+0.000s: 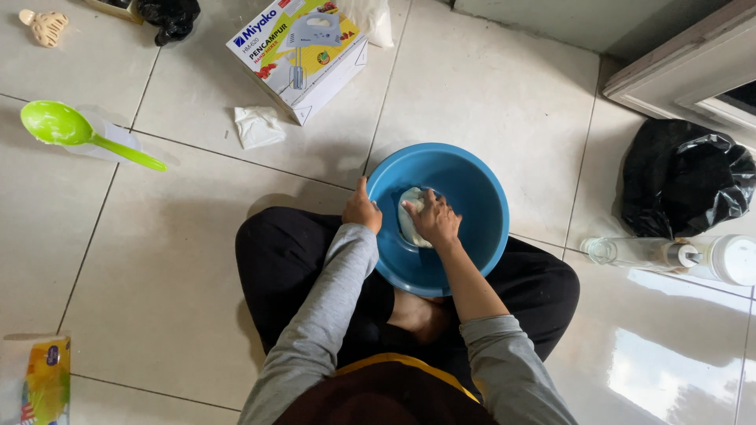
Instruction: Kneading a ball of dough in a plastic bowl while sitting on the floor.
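Pale glossy floor tiles (pixel 488 94) with dark grout lines, seen from above; I sit cross-legged on them in black trousers and grey sleeves. Item: black plastic bag (pixel 683 177), bulging, at the far right by a white door frame (pixel 677 71). Item: round blue plastic basin (pixel 472 197), resting on the floor against my folded legs, straight in front of me. Item: cardboard box (pixel 299 55) printed with a picture of a hand mixer, lying on the tiles beyond the basin, up and to the left. Item: clear bottle (pixel 638 252) on its side at the right, just beside a white-lidded jar (pixel 728 258). Item: green plastic ladle (pixel 67 127), far left, well apart from the basin. Item: lump of white dough (pixel 411 224), inside the basin on its near left slope. Item: my right hand (pixel 433 220), inside the basin, fingers curled down onto the dough and pressing into it, the lump partly hidden under my palm. Item: my left hand (pixel 361 208), closed over the basin's left rim, thumb on the inner side, gripping the edge. Item: crumpled white cloth or paper (pixel 258 126), on the tiles between box and basin. Item: colourful packet (pixel 43 378), at the lower left edge, partly cut off. Item: small beige ribbed object (pixel 43 25), top left corner, too small to identify.
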